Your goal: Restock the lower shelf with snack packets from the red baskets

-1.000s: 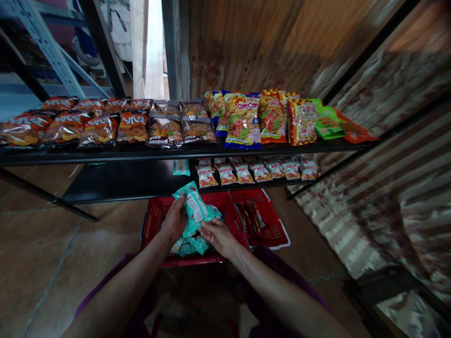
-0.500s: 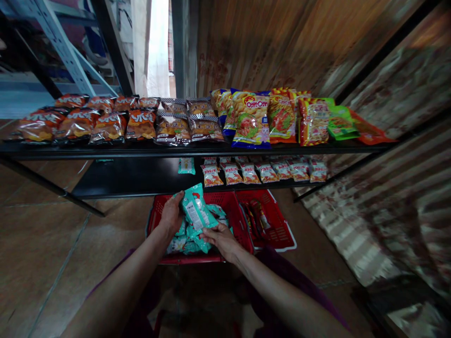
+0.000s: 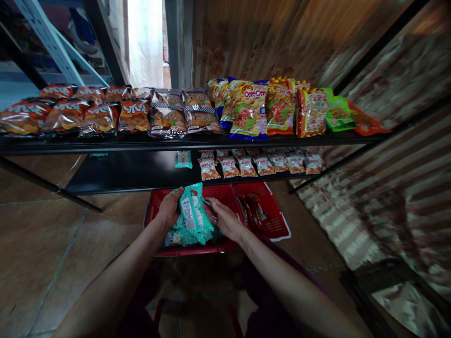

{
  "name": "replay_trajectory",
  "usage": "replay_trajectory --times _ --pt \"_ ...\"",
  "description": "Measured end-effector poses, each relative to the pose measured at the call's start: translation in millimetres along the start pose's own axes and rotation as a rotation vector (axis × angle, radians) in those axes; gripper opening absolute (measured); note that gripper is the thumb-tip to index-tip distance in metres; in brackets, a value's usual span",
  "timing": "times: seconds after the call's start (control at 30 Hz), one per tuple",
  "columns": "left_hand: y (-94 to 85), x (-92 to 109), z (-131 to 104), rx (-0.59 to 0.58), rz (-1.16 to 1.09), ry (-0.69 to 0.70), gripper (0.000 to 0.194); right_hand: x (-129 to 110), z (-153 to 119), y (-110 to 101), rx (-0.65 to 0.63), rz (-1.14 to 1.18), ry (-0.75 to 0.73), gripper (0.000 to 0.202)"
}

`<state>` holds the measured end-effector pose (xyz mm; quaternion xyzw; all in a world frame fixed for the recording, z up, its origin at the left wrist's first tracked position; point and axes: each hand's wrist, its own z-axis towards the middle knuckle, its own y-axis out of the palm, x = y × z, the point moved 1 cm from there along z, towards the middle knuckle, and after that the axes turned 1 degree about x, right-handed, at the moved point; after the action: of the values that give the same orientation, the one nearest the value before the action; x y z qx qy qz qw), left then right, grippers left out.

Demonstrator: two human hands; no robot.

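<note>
My left hand (image 3: 169,206) grips the upper left side of a teal snack bag (image 3: 193,209), its printed back turned up. At the bag's right side is my right hand (image 3: 223,217), fingers apart and partly blurred beside the edge. Both hands are over a red basket (image 3: 157,199) that holds several more teal bags (image 3: 178,238). On the lower black shelf (image 3: 134,171) one teal bag (image 3: 183,159) lies left of the small white-and-orange bags (image 3: 229,167).
A second red basket (image 3: 280,213) with dark red packets stands to the right. The upper shelf (image 3: 176,145) carries orange chip bags (image 3: 134,115), brown bags (image 3: 168,119), yellow noodle-snack bags (image 3: 248,108) and green and orange pouches. A corrugated covering (image 3: 369,188) is on the right.
My right hand has come off the bag's lower corner and moved up to its right side. The bag has turned more upright, still in my left hand. The view has shifted slightly.
</note>
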<state>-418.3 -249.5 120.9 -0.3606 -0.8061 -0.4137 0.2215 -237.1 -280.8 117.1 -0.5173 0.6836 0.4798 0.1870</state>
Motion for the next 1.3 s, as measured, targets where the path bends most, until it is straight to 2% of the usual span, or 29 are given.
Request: replay_trajectory --times 0.13,0.27,0.47,0.53,0.7,0.8,0.93,1.03,1.17,1.3 --pt "11.2 -14.1 -14.3 -0.052 0.100 -0.081 0.027 -2.8 9.3 -3.5 0.059 0.047 -0.048 0.043" --pt "16.6 -23.2 -22.9 -0.126 0.167 -0.114 0.034 2.3 17.9 -9.8 0.170 -0.018 -0.045 0.039" --pt "18.0 -28.5 -30.8 -0.358 0.289 -0.146 0.042 0.7 26.2 -24.7 0.341 0.079 -0.099 0.037" --pt "17.7 -31.2 -33.6 -0.393 0.339 -0.147 0.047 -0.9 27.8 -28.4 0.364 0.108 -0.119 0.038" --pt "17.1 -34.0 -37.2 -0.338 0.424 -0.152 0.053 -2.7 28.5 -32.3 0.359 0.098 -0.110 0.036" --pt "17.4 -32.7 -37.3 -0.299 0.414 -0.147 0.051 -4.5 27.6 -32.7 0.370 0.101 -0.102 0.032" --pt "17.0 -33.3 -36.7 -0.313 0.402 -0.124 0.046 -7.9 27.4 -32.5 0.381 0.121 -0.090 0.028" --pt "14.3 -36.2 -34.4 -0.263 0.404 -0.097 0.043 -10.4 27.0 -31.5 0.373 0.134 -0.070 0.026" --pt "9.2 -39.5 -27.9 -0.168 0.378 -0.081 0.041 -14.1 21.1 -26.9 0.262 0.120 -0.022 0.029" --pt "5.9 -38.9 -19.9 -0.143 0.271 -0.098 0.042 -12.6 11.4 -18.9 0.074 0.033 0.058 0.038"
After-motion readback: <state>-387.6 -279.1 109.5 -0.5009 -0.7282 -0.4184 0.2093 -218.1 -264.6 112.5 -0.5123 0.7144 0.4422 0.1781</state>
